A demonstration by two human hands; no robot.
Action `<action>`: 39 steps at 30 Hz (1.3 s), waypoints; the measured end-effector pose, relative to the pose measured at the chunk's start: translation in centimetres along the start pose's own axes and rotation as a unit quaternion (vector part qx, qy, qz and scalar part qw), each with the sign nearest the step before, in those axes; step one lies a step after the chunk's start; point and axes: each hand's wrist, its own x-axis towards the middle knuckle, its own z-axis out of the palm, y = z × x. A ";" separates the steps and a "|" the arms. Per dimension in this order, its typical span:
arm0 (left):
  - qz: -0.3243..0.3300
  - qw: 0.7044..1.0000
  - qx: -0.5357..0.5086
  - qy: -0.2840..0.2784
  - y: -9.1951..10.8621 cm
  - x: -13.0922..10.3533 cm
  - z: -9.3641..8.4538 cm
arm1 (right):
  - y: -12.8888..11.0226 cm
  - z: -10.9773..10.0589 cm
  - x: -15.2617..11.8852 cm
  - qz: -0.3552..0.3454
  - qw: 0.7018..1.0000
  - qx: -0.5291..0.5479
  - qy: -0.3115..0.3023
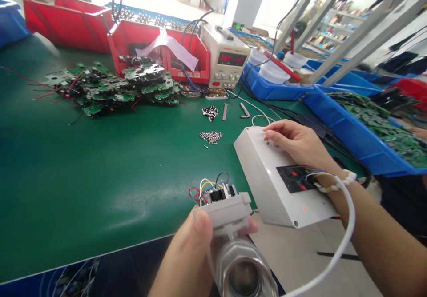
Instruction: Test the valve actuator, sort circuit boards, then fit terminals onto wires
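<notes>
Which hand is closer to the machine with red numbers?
Right. The right hand, at the white box, is in front of the machine and to its right; the left hand, holding a gray housing, is farther off, toward the camera.

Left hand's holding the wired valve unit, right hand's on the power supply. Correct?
Not quite: the right hand is at the white box, not the power supply, per the head view. The left hand does hold the wired valve unit.
</notes>
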 end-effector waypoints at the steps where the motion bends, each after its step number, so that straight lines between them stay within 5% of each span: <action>1: -0.002 1.000 -0.003 -0.005 0.0 0.3 0.0 | 0.0 0.0 0.0 -0.001 1.000 0.003 -0.002; 18: 0.018 1.000 -0.014 -0.013 -0.2 1.2 0.7 | -0.2 0.0 0.0 -0.012 0.998 -0.049 -0.046; 39: 0.013 1.000 0.014 -0.021 0.0 0.9 0.7 | -0.6 0.2 -0.1 -0.015 0.999 -0.045 0.001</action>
